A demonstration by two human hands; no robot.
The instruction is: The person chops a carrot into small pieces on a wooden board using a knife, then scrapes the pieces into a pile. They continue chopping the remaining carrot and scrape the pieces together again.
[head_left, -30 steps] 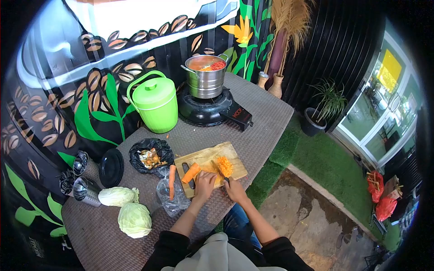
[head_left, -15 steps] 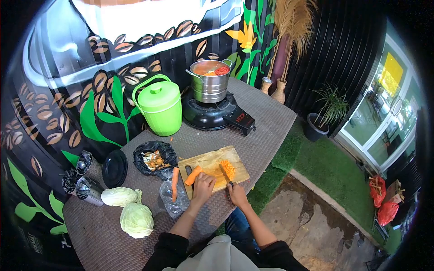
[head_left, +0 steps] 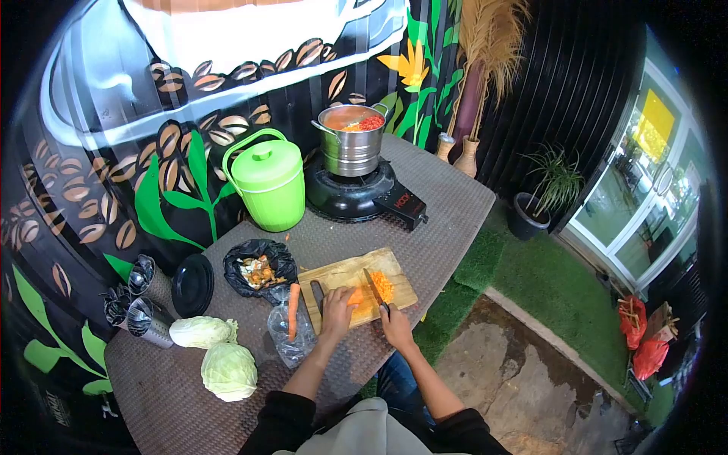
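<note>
Table [head_left: 447, 216] is carrying the lot, cutting board included. Stove [head_left: 337, 201] is sitting beyond the board, with the pot [head_left: 353, 155] standing on it (red and orange food showing inside). Green bucket [head_left: 273, 189] is standing beyond the board, to its left. Cutting board [head_left: 334, 273] is lying flat. Black bag [head_left: 235, 274] is holding scraps left of the board; two cabbages [head_left: 230, 371] are lying farther left and nearer the person. Left hand [head_left: 338, 305] is resting over the board, fingers curling onto a carrot piece [head_left: 356, 296] and gripping it there. Right hand [head_left: 395, 326] is at the board's near edge, fingers wrapping the knife [head_left: 374, 288] handle. Whole carrot [head_left: 293, 311] is lying just left of the board. Chopped carrot [head_left: 385, 287] is heaping on the board's right part, against the blade.
</note>
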